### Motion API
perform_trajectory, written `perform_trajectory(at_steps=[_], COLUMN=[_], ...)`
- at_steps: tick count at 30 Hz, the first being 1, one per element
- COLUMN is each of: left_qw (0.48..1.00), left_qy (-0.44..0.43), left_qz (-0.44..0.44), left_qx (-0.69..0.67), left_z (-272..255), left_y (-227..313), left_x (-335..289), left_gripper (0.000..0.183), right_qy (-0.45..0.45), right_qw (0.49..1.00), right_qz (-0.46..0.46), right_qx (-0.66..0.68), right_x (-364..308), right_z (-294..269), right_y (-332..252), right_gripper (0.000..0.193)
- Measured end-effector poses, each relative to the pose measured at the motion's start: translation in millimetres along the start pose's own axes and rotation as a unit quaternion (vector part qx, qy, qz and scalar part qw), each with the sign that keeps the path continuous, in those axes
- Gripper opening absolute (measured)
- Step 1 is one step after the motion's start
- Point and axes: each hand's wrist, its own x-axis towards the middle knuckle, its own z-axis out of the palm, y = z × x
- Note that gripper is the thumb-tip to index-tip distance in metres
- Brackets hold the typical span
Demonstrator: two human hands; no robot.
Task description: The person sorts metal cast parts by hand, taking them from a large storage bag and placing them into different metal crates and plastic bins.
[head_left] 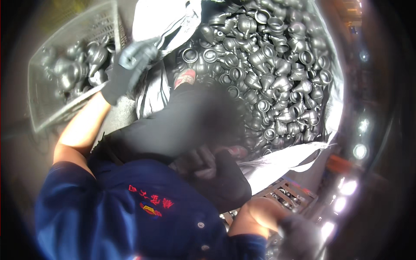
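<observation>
My left hand (pixel 131 65), in a dark glove with a grey coating, is between a grey slatted crate (pixel 73 108) and the white bag edge (pixel 167 21). Its fingers look stretched out, slightly blurred, with nothing visible in them. Dark grey bulb-shaped parts (pixel 93 56), with round collars and narrow stems, lie in the crate. A large heap of the same parts (pixel 264 65) fills the big open bag. At the lower right, my right hand (pixel 301 236) is gloved and smeared by motion, above or beside some shiny parts; its fingers cannot be made out.
A brown slatted crate (pixel 303 201) holding small parts stands at the lower right, beyond the bag's white lower flap (pixel 281 162). My legs (pixel 173 125) reach over the near side of the bag, with red-and-white shoes (pixel 185 77) against the heap. Bright lights shine at the far right.
</observation>
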Motion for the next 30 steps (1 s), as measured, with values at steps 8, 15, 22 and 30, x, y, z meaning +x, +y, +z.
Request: perform_trajectory(at_steps=[8, 15, 22, 30], left_qw=[0.972, 0.97, 0.906, 0.85], left_qy=[-0.063, 0.142, 0.089, 0.006], left_qz=[-0.208, -0.071, -0.032, -0.03], left_qx=[-0.086, 0.186, 0.412, 0.526], left_z=[130.1, 181.7, 183.4, 181.3], left_y=[-95.3, -182.4, -215.1, -195.2], left_x=[71.3, 184.8, 270.3, 285.1], left_gripper=[0.029, 0.057, 0.078, 0.058], right_qy=[0.467, 0.644, 0.681, 0.676], right_qw=[0.88, 0.761, 0.723, 0.723], right_qz=[-0.024, 0.074, 0.112, 0.14], right_qx=[-0.088, 0.025, 0.029, 0.016], right_x=[9.1, 20.4, 12.5, 14.7], right_z=[-35.4, -53.7, -63.6, -67.1], right_y=[65.7, 87.6, 73.9, 70.7], right_gripper=[0.021, 0.031, 0.037, 0.036])
